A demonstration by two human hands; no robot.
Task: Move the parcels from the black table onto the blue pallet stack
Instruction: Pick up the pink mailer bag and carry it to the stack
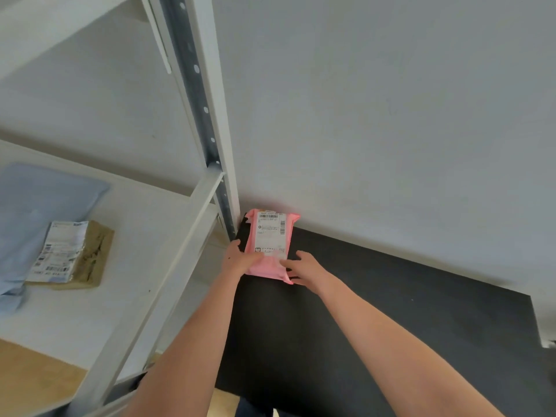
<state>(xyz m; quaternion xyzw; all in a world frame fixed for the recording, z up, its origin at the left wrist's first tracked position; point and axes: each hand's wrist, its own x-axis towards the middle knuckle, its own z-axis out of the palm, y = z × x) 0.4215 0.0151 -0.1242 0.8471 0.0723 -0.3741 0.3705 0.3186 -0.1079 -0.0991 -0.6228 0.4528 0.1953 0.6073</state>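
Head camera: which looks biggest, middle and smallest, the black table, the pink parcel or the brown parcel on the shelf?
1. Black table, by far the biggest.
2. Brown cardboard parcel on the white metal shelf.
3. Pink plastic parcel, though it looks close to the brown one and sits farther away, so that order is unsure.

head cam — single view, worn high, angled forward and down | faces wall corner over black table point(391, 311) | white shelf rack point(168, 254) fills left | forearms enter from bottom edge — close range
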